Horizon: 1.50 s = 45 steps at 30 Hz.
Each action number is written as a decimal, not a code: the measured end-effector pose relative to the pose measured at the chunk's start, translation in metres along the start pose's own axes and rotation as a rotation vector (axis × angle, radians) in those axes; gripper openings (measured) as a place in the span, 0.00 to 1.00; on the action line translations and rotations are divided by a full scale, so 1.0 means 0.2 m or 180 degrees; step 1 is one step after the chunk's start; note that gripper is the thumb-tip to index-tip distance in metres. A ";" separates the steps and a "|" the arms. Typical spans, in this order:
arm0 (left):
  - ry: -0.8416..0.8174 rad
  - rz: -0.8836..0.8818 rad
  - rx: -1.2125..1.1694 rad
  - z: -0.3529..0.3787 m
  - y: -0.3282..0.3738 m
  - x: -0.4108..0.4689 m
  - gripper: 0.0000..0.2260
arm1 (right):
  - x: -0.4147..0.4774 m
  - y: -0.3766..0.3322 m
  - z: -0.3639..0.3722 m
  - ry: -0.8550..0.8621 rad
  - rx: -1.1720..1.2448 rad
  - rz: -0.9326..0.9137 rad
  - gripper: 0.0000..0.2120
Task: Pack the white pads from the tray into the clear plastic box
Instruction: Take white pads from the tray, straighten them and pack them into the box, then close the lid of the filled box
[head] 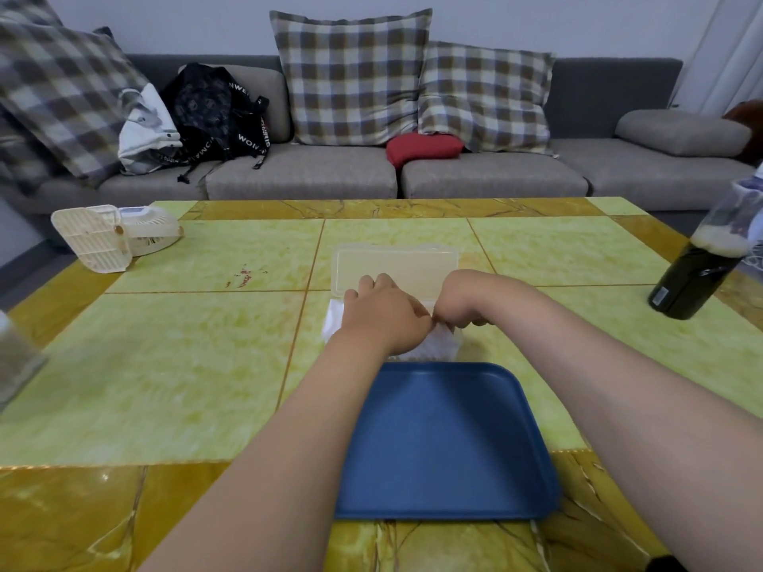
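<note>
White pads [444,345]: stacked inside the clear plastic box, under both hands; white edges showing at 9 o'clock and 5 o'clock of the hands.
Clear plastic box [333,324]: at table centre, just beyond the tray's far rim; mostly hidden by the hands.
Lid [396,268]: translucent, swung open toward 12 o'clock, lying back behind the box.
Left hand [382,315]: atop the stack, back facing up, fingers curled over the pads' far edge and gripping them; fingertips hidden.
Right hand [462,303]: touching the left hand at its 3 o'clock side, fingers and thumb curled down, pinching the top of the pads.
Tray [446,439]: blue, rounded corners, at 6 o'clock of the box, between the forearms.
Table [186,365]: green and yellow marble-pattern squares.
Bottle [697,274]: dark, foam near the neck, at 3 o'clock, well apart from the box.
Fan [115,235]: small, cream, at 10 o'clock near the table edge.
Sofa [301,175]: grey, at 12 o'clock beyond the table.
Plaid pillows [351,76]: propped on the sofa.
Backpack [206,109]: black, on the sofa at 11 o'clock.
Red cushion [423,146]: on the sofa seat at 12 o'clock.
</note>
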<state>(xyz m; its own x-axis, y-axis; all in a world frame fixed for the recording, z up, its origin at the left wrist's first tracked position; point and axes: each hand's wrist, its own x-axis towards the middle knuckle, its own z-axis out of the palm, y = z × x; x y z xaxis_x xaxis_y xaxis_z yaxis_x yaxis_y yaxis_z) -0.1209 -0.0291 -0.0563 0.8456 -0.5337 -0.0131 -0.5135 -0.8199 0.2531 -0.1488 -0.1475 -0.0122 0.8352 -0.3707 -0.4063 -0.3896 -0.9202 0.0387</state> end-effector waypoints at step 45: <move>-0.0083 0.0573 -0.0229 0.09 -0.17 -0.11 0.33 | -0.02 0.16 0.35 0.0796 0.0266 -0.1553 0.36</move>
<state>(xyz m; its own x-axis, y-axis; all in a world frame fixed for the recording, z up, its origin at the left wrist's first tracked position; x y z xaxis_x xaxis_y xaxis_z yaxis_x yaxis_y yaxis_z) -0.1252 0.0059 -0.0823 0.7365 -0.6763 0.0137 -0.6436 -0.6943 0.3221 -0.1923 -0.1659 -0.0735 0.9892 0.0681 -0.1294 0.0446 -0.9833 -0.1766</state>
